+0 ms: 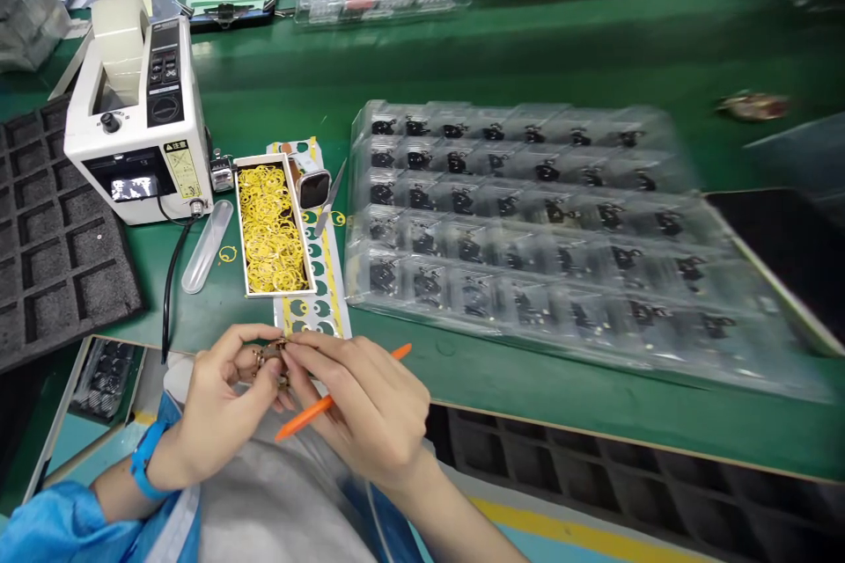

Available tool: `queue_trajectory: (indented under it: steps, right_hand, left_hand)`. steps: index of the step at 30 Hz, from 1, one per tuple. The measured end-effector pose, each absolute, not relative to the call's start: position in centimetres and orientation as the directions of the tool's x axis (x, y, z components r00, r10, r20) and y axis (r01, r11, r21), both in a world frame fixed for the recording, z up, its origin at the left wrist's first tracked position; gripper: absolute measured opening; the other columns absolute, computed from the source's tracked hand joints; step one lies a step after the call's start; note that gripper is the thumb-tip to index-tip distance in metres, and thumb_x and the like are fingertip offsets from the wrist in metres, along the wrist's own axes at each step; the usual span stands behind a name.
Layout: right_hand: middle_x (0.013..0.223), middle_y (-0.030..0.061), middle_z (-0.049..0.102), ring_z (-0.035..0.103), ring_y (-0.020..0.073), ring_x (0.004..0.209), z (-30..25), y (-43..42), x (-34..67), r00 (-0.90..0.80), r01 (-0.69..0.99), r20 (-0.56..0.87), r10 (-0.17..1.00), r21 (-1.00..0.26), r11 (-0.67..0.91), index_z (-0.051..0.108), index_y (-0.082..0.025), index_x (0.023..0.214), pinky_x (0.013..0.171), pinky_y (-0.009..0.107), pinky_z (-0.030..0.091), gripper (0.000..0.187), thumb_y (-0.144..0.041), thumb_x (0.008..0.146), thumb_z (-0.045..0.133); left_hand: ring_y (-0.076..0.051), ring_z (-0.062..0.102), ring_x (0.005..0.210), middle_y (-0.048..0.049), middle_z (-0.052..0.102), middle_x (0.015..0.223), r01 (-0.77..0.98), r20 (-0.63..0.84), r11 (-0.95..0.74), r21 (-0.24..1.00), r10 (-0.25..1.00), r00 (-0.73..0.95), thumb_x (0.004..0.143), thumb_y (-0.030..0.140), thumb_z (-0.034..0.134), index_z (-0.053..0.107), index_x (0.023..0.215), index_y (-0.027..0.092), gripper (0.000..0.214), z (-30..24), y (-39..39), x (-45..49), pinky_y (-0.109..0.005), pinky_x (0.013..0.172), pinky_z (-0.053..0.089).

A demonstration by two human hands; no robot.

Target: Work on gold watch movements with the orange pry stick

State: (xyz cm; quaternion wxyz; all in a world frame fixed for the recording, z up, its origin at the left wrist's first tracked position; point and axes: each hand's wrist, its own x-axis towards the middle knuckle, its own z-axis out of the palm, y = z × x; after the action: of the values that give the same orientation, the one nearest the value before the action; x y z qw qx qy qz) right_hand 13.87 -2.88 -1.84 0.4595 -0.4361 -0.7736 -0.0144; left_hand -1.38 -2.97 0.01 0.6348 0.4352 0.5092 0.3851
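The left hand [221, 409] and right hand [370, 405] meet over the near edge of the green workbench [581, 405], their fingertips pinching a small bronze-coloured part [272, 361] between them; its exact shape is hidden. The right hand also grips an orange stick [300, 424], its long axis running diagonally. A box of yellow rings [270, 229] lies just beyond.

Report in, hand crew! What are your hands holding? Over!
Left hand and right hand pinching small brown part. Orange stick in right hand. Box of yellow rings just ahead, untouched.
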Motion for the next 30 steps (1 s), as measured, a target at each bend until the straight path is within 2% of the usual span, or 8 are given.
queue_trajectory:
  steps: [7,13,17,20,23,26,28,30]
  right_hand:
    - [0.087,0.01,0.078,0.068,0.0184,0.065,-2.0,-2.6,14.5,-0.301,0.643,0.713,0.633,-0.338,0.687,0.066,-0.017,0.099,0.056,0.03,0.053,0.016,-0.007,0.089,0.058]
    - [0.083,0.0081,0.078,0.067,0.018,0.064,-2.5,-2.9,13.8,-0.217,0.674,0.734,0.644,-0.365,0.643,0.066,-0.019,0.102,0.054,0.03,0.053,0.018,-0.008,0.089,0.06]
    - [0.082,0.0087,0.078,0.068,0.0184,0.064,-2.8,-3.0,13.3,-0.17,0.676,0.743,0.647,-0.39,0.625,0.065,-0.019,0.101,0.055,0.029,0.053,0.018,-0.007,0.088,0.062]
    - [0.083,0.0072,0.077,0.07,0.0191,0.066,-2.9,-3.2,12.8,-0.098,0.666,0.709,0.698,-0.474,0.576,0.065,-0.022,0.1,0.057,0.03,0.054,0.021,-0.005,0.088,0.06]
    - [0.086,0.0063,0.075,0.068,0.0182,0.067,-2.6,-3.7,12.9,-0.02,0.582,0.624,0.781,-0.628,0.516,0.062,-0.023,0.103,0.054,0.028,0.052,0.022,-0.009,0.087,0.064]
    - [0.083,0.0039,0.07,0.056,0.0129,0.054,-1.8,-4.3,13.7,0.033,0.446,0.456,0.89,-0.803,0.395,0.058,-0.023,0.105,0.048,0.025,0.048,0.012,-0.02,0.093,0.059]
    - [0.077,0.0011,0.066,0.052,0.0112,0.051,-1.2,-4.5,14.4,0.003,0.401,0.323,0.946,-0.867,0.295,0.057,-0.023,0.103,0.048,0.024,0.047,0.008,-0.021,0.098,0.051]
    - [0.074,-0.001,0.065,0.055,0.0109,0.052,-0.8,-4.3,15.0,-0.097,0.396,0.231,0.968,-0.884,0.251,0.058,-0.023,0.101,0.049,0.022,0.047,0.011,-0.018,0.098,0.049]
  left_hand:
    - [-0.014,0.072,0.057,-0.0009,0.076,0.068,0.04,-0.257,0.254,0.966,0.949,0.184,0.088,0.022,0.065,0.066,0.101,0.017,0.014,-0.1,-3.0,-1.5,-0.022,0.06,0.061]
    - [-0.016,0.076,0.066,-0.0024,0.08,0.078,0.105,-0.204,0.189,0.976,0.965,0.167,0.088,0.019,0.062,0.066,0.102,0.018,0.014,-0.1,-3.2,-1.3,-0.023,0.064,0.064]
    - [-0.015,0.075,0.065,-0.0028,0.079,0.078,0.049,-0.242,0.237,0.97,0.956,0.167,0.088,0.022,0.063,0.065,0.102,0.017,0.015,-0.2,-3.3,-1.3,-0.022,0.062,0.063]
    - [-0.015,0.073,0.069,-0.0026,0.078,0.079,-0.006,-0.294,0.3,0.954,0.94,0.175,0.086,0.025,0.067,0.063,0.102,0.018,0.017,-0.4,-3.1,-1.4,-0.023,0.065,0.061]
    - [-0.013,0.068,0.063,0.0001,0.074,0.071,-0.096,-0.385,0.404,0.91,0.907,0.171,0.079,0.029,0.076,0.061,0.093,0.018,0.024,-0.7,-2.5,-1.5,-0.022,0.063,0.059]
    - [-0.01,0.062,0.056,0.0022,0.068,0.063,-0.157,-0.422,0.445,0.881,0.892,0.159,0.07,0.032,0.084,0.058,0.078,0.017,0.031,-0.7,-1.8,-1.7,-0.02,0.058,0.053]
    - [-0.009,0.06,0.055,0.0023,0.066,0.062,-0.164,-0.413,0.44,0.883,0.894,0.175,0.067,0.032,0.086,0.059,0.073,0.016,0.032,-0.7,-1.5,-1.8,-0.019,0.056,0.05]
    - [-0.009,0.06,0.055,0.0021,0.064,0.061,-0.168,-0.408,0.447,0.879,0.886,0.223,0.066,0.032,0.087,0.061,0.071,0.015,0.031,-0.6,-1.3,-2.0,-0.019,0.055,0.05]
